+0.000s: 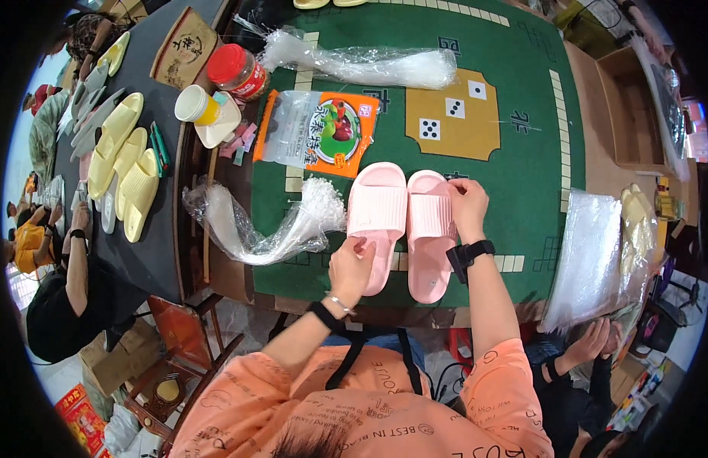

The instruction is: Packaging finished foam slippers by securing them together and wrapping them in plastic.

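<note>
Two pale pink slide slippers lie side by side on a green table mat, toes pointing away from me. My left hand (pixel 352 267) is closed on the left slipper (pixel 377 210), gripping its inner sole edge behind the ribbed strap. Beside the strap of the right slipper (pixel 430 256), my right hand (pixel 468 206) has its fingers pinched together at the outer edge. Left of the slippers, a bundle of white plastic ties (pixel 289 229) spills from clear wrap. An orange-and-clear printed bag (pixel 320 131) lies beyond them.
Another wrapped tie bundle (pixel 362 62) lies at the far side. A red-lidded jar (pixel 236 70) and a paper cup (pixel 195 105) stand at left. Clear plastic bags (pixel 587 256) overhang the right edge. Yellow slippers (pixel 138 187) lie on the grey table, with people working on both sides.
</note>
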A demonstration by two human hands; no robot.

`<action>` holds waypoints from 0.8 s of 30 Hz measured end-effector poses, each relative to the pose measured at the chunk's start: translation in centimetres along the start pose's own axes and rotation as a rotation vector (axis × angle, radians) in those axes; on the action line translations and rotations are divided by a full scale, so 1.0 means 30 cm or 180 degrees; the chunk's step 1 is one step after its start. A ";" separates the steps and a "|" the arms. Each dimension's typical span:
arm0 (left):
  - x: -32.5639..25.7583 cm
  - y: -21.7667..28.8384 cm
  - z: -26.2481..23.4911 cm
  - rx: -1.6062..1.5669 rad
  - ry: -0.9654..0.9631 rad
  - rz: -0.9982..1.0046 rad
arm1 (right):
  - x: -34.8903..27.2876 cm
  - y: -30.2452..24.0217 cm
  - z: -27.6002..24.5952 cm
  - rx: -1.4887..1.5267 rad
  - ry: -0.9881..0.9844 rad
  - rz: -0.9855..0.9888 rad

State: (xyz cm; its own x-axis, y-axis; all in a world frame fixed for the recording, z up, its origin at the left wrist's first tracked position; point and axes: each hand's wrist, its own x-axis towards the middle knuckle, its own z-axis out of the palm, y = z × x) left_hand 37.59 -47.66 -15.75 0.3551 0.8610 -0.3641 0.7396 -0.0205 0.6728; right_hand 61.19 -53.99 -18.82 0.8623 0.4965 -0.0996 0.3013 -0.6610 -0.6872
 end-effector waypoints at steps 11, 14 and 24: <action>0.020 0.062 0.163 -0.0258 0.0971 -0.0507 | -0.007 -0.126 0.015 0.0967 -0.1428 -0.0496; 0.000 0.038 0.171 -0.0330 0.1178 -0.0375 | 0.003 -0.131 0.030 0.0972 -0.1869 -0.0688; 0.034 -0.109 0.288 -0.2109 0.0430 -0.0055 | -0.020 -0.122 0.071 0.0864 -0.2575 -0.0480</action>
State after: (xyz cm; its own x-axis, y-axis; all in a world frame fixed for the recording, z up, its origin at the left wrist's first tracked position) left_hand 40.48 -51.13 -23.88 0.2399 0.9153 -0.3236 0.2222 0.2727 0.9361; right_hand 58.71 -50.67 -17.78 0.2353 0.8840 -0.4040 0.1926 -0.4498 -0.8721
